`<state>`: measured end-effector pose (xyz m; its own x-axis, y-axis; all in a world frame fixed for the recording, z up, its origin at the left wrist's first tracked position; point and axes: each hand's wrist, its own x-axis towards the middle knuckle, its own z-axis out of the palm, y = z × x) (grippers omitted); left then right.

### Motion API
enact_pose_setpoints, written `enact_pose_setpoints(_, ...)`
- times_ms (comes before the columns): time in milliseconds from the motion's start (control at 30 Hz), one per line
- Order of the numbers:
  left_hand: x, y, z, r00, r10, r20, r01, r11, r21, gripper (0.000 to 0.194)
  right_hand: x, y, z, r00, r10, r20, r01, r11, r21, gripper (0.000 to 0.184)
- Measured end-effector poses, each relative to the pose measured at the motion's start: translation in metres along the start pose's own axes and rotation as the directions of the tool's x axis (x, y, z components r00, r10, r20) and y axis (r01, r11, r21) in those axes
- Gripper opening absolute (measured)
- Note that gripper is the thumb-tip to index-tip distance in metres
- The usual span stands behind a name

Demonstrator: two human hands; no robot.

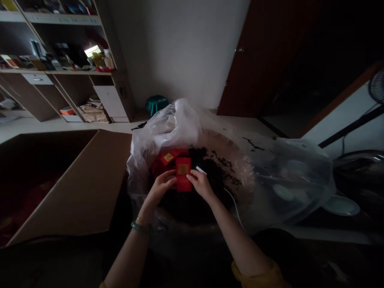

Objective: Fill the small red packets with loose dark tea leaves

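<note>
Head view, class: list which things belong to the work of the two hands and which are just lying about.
Belonging to the work:
left hand
right hand
red packet held between them
other red packets
dark loose heap
clear plastic bag

Lying about:
cardboard box
wooden shelves
green stool
pale round dish

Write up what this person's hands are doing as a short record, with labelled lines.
Left hand: gripping the left edge of a red packet
Right hand: gripping the packet's right edge, beside a white strip
Beneath: dark crumbly heap inside a clear plastic bag
Just beyond: more red packets
Left wrist: green bangle
Nearby: cardboard box, shelves
</note>
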<state>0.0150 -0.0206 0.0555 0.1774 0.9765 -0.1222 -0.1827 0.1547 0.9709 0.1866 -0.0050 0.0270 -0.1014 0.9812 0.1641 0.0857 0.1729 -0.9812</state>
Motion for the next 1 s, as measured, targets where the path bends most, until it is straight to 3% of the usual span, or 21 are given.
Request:
enact_pose_setpoints(67, 0.002, 0.0, 0.004, 1.0, 0.013, -0.011, -0.013, 1.0, 0.024, 0.043, -0.002, -0.002, -0.004, 0.993, -0.066, 0.095, 0.077, 0.991, -0.11, 0.022)
enact_pose_setpoints(133, 0.005, -0.004, 0.01, 0.992, 0.053, -0.111, -0.051, 0.999, 0.017, 0.036, -0.005, -0.002, -0.005, 0.991, -0.109, 0.072, 0.119, 0.979, -0.167, 0.025)
enact_pose_setpoints(233, 0.007, -0.015, 0.024, 0.924, 0.161, -0.347, -0.183, 0.983, -0.031, 0.03, -0.014, 0.0, 0.0, 0.983, -0.093, -0.157, 0.062, 0.979, -0.196, 0.037)
enact_pose_setpoints(333, 0.004, -0.029, 0.038, 0.831, 0.26, -0.492, -0.302, 0.953, -0.006, 0.028, -0.028, 0.003, 0.008, 0.945, 0.001, -0.327, -0.04, 0.993, -0.111, 0.042)
enact_pose_setpoints(467, -0.001, -0.039, 0.039, 0.796, 0.282, -0.536, -0.296, 0.953, 0.062, 0.032, -0.037, 0.008, 0.011, 0.913, 0.021, -0.407, -0.058, 0.995, -0.078, 0.033)
enact_pose_setpoints(567, -0.001, -0.034, 0.025, 0.733, 0.457, -0.504, -0.343, 0.888, 0.306, 0.05, -0.033, 0.005, -0.001, 0.896, -0.214, -0.389, 0.121, 0.961, -0.25, 0.026)
enact_pose_setpoints(600, -0.001, -0.03, 0.02, 0.739, 0.527, -0.419, -0.349, 0.833, 0.43, 0.058, -0.03, 0.002, -0.005, 0.897, -0.302, -0.324, 0.201, 0.929, -0.309, 0.024)
enact_pose_setpoints(633, -0.001, -0.026, 0.015, 0.783, 0.559, -0.274, -0.361, 0.767, 0.531, 0.059, -0.028, -0.001, -0.009, 0.9, -0.369, -0.233, 0.274, 0.894, -0.354, 0.023)
enact_pose_setpoints(700, -0.001, -0.02, 0.011, 0.884, 0.466, 0.045, -0.39, 0.68, 0.621, 0.04, -0.026, -0.007, -0.014, 0.9, -0.434, -0.049, 0.379, 0.832, -0.405, 0.025)
enact_pose_setpoints(767, -0.002, -0.017, 0.013, 0.921, 0.343, 0.182, -0.375, 0.661, 0.65, 0.017, -0.025, -0.011, -0.013, 0.876, -0.481, 0.017, 0.433, 0.772, -0.465, 0.029)
enact_pose_setpoints(900, -0.004, -0.02, 0.024, 0.934, 0.349, 0.072, -0.306, 0.681, 0.665, 0.025, -0.03, -0.009, -0.004, 0.775, -0.628, -0.065, 0.435, 0.606, -0.665, 0.034)
enact_pose_setpoints(1000, -0.005, -0.023, 0.03, 0.933, 0.361, 0.009, -0.28, 0.707, 0.649, 0.025, -0.035, 0.0, -0.001, 0.719, -0.693, -0.041, 0.438, 0.499, -0.748, 0.037)
